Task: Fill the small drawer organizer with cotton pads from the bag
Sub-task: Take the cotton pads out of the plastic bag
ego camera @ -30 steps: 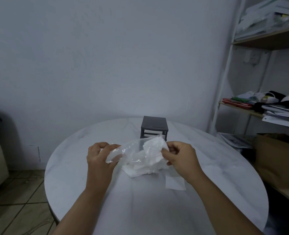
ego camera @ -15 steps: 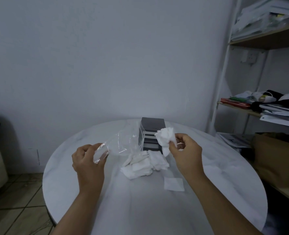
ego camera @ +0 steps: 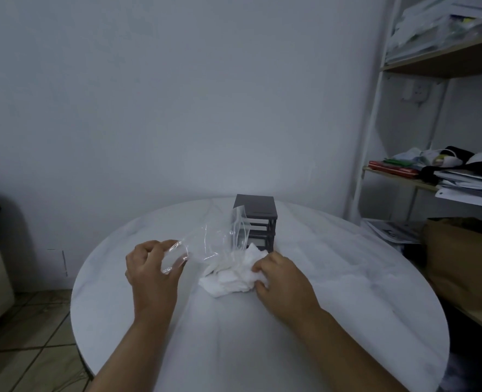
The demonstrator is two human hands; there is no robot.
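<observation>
text: none readable | labels: none | numbers: none

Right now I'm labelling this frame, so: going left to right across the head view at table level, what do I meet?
left hand → bag → pads → right hand → shelf. The organizer overlaps the pads, so it is left out.

Bare left forearm (ego camera: 135,349) — bare right forearm (ego camera: 344,349)
</observation>
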